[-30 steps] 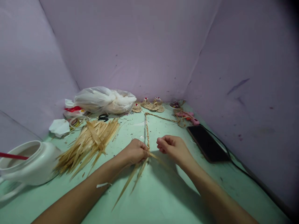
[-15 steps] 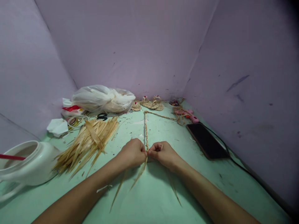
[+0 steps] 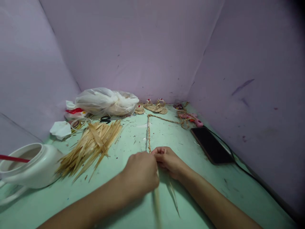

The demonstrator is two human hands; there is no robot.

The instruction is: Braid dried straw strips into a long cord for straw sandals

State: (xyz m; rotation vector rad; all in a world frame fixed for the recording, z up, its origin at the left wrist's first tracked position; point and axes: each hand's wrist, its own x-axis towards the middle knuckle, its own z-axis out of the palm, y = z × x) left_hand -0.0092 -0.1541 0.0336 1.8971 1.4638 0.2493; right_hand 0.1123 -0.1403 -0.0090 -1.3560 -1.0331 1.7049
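A braided cord of dry plant fibre point(image 3: 149, 135) runs down the middle of the green table, its near end at my fingers. My right hand point(image 3: 166, 159) pinches that end between thumb and forefinger. Just left of it and a bit nearer, my left hand point(image 3: 141, 173) is closed, slightly blurred, with its fingertips hidden behind the back of the hand. Loose pale strips point(image 3: 175, 198) hang down toward me from under both hands; the one below my left hand is smeared by motion.
To the left lie a pile of dry leaf strips point(image 3: 95, 148), a white teapot-like vessel point(image 3: 45, 162) and black-handled scissors point(image 3: 105, 119). A plastic bag point(image 3: 107, 101) and small woven slippers point(image 3: 152, 106) line the back. At right are a phone point(image 3: 211, 144) and a pink glue gun point(image 3: 196, 121).
My left hand has moved right and toward me, turning over beside my right hand. A loose strip has swung from the left to below the hands. My right hand keeps its pinch.
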